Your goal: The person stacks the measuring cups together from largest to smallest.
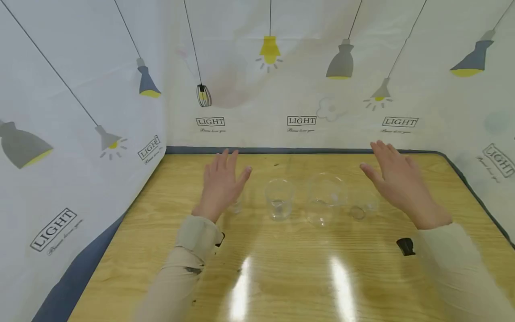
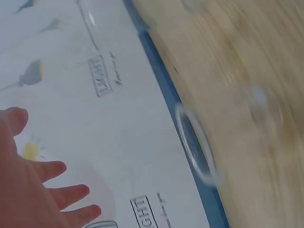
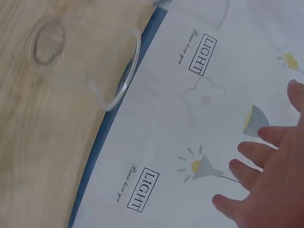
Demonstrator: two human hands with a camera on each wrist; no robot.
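Note:
My left hand (image 1: 220, 187) is held up with its fingers spread and nothing in them. Partly behind it, near the wrist, is a small clear glass (image 1: 236, 206). My right hand (image 1: 402, 184) is likewise raised, fingers straight, to the right of the row of glassware. Between the hands stand a clear tumbler (image 1: 279, 200), a wider round clear glass (image 1: 327, 176) and a small clear glass (image 1: 358, 213), whose outlines are faint. In the left wrist view a clear glass (image 2: 212, 178) is apart from the fingers. The right wrist view has a clear glass (image 3: 135, 61) left of the hand.
The glassware is on a wood-grain table (image 1: 281, 264) that reflects two bright streaks. A white sheet (image 1: 249, 112) printed with lamps and the word LIGHT hangs behind and at both sides, with a dark blue border (image 1: 322, 150) along the table's back edge.

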